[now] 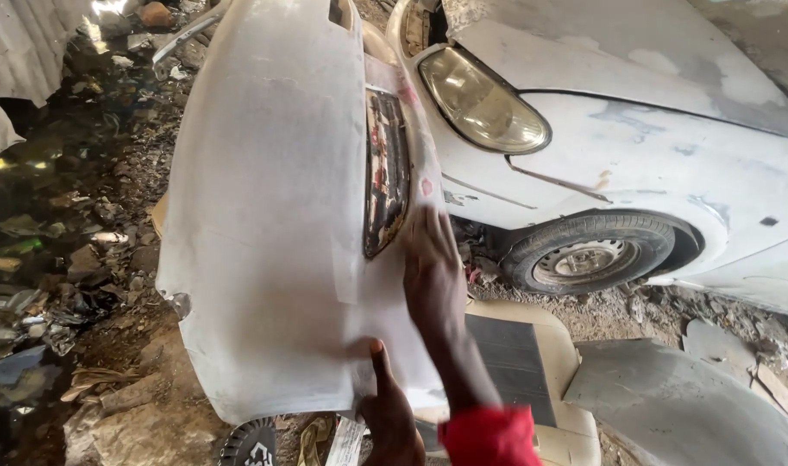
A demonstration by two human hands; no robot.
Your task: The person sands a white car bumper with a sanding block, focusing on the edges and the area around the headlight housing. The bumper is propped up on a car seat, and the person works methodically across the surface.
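1. Big dusty white sanded car bumper panel [273, 216] stands upright in the middle of the view, leaning just in front of the white primer-patched car [670, 164].
2. Right hand [430, 267] lies flat on the bumper's right edge, just below the dark grille opening [385, 173]. It's motion-blurred, so the fingers look pressed together but I can't swear to it.
3. Left hand [392, 414] grips the bumper's bottom edge, thumb up against the face; the other fingers are hidden behind the panel, so can't tell how they sit.
4. A red sleeve cuff [490, 436] shows on the right arm.
5. The car's yellowed oval headlight [483, 102] and front wheel [588, 255] sit to the right.
6. A beige seat cushion [532, 362] lies on the dirt under the hands, rubble and litter [57, 250] off to the left.
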